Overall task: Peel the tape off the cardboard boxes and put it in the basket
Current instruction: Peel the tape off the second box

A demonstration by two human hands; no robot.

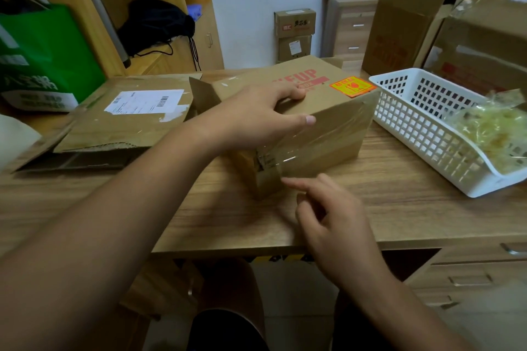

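Observation:
A brown cardboard box [330, 122] with red print and an orange sticker stands on the wooden desk [399, 208]. Clear tape [313, 139] runs across its near side and around its near corner. My left hand [256, 114] grips the box's top edge, fingers on the lid and thumb on the near side. My right hand [328, 208] hovers at the box's lower near corner with the index finger stretched toward the tape's end; it holds nothing. A white plastic basket [422, 128] stands to the right, with a wad of crumpled tape [490, 125] in it.
A flattened box [128, 120] with a white label lies on the desk at the left, a green bag [42, 60] behind it. More cardboard boxes [484, 31] are stacked at the back right. Desk drawers [479, 279] sit below right.

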